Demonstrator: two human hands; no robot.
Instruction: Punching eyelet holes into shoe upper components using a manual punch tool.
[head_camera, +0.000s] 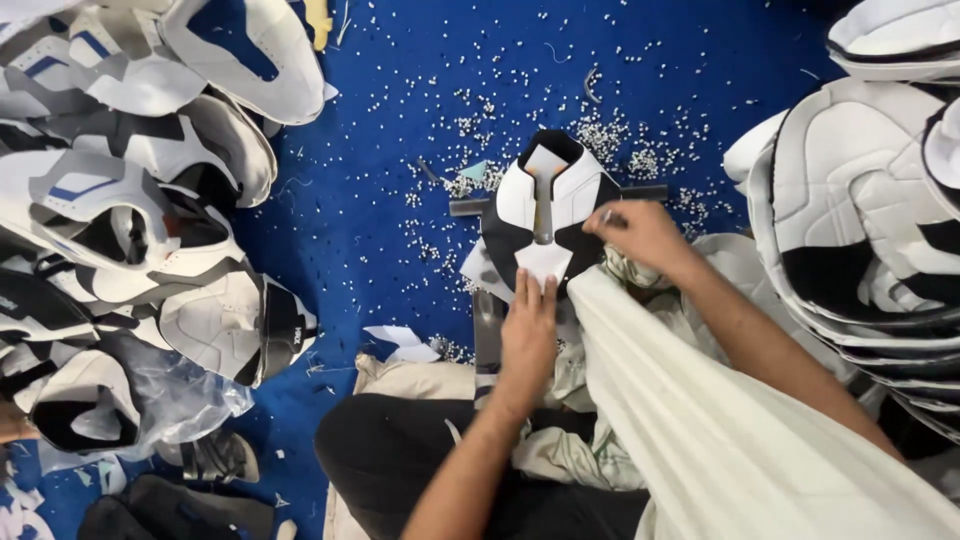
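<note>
**Two hands on a black-and-white shoe upper over a blue floor**

A black-and-white shoe upper (548, 205) sits mounted on a narrow metal stand (489, 335), in the middle of the view, just ahead of the person's knees. A slim grey metal bar runs down the centre of the upper, and a dark crosspiece sticks out to either side behind it.

The left hand (527, 330) lies flat with its fingers together and stretched forward, the fingertips pressing on the white lower tab of the upper. The right hand (643, 232) rests against the upper's right edge with its fingers curled in; something small shows at the fingertips, but it is too small to tell what it is or how firmly it is pinched.

A length of cream cloth (720, 420) drapes from just under the right hand down across the person's lap toward the lower right corner. The person sits on the blue floor (370, 180), which is scattered with many tiny white punched-out bits (610, 135), thickest just behind the upper.

To the left lies a heap of white, grey and black shoe uppers (130, 180), some under clear plastic wrap (175, 395). To the right stands a second stack of white-and-black uppers (860, 210), close beside the right forearm.
</note>
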